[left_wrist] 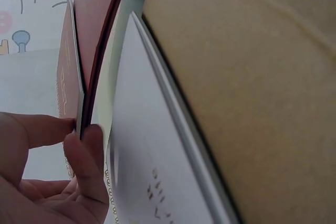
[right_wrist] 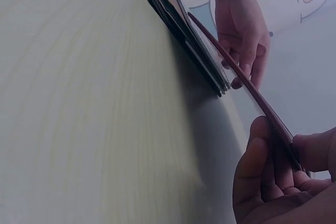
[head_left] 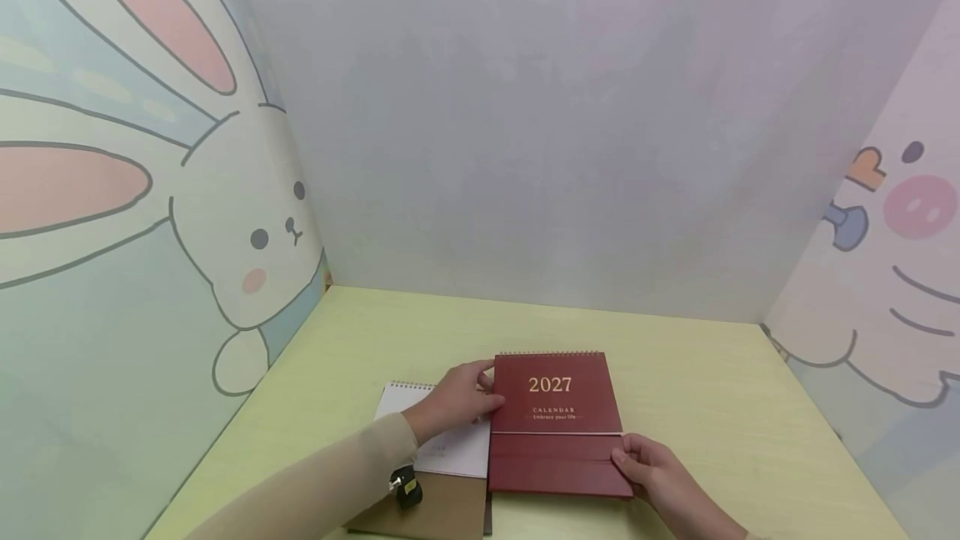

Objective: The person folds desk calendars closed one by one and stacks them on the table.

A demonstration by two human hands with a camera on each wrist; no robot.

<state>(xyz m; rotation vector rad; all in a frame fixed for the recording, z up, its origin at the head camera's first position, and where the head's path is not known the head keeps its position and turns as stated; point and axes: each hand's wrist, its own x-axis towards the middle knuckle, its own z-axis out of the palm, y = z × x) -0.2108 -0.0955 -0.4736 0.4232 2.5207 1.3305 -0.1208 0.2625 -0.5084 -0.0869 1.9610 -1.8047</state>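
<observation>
A dark red 2027 desk calendar (head_left: 557, 419) with a spiral top is held between both hands, raised off the table in the right wrist view. My left hand (head_left: 457, 396) pinches its left edge, thumb on the cover and fingers behind, as the left wrist view (left_wrist: 58, 169) shows. At the lower right corner, my right hand (head_left: 654, 473) grips the calendar between thumb and curled fingers. Beneath my left forearm lies a white calendar (head_left: 457, 457) with a brown kraft base (head_left: 450, 507). Its left part is hidden by the sleeve.
The pale yellow table (head_left: 720, 407) runs back to a plain light wall (head_left: 525, 148). Side walls carry cartoon figures, a rabbit (head_left: 240, 215) at left. A small black device (head_left: 407, 487) shows at the left wrist. In the right wrist view, several calendars (right_wrist: 191, 35) look stacked.
</observation>
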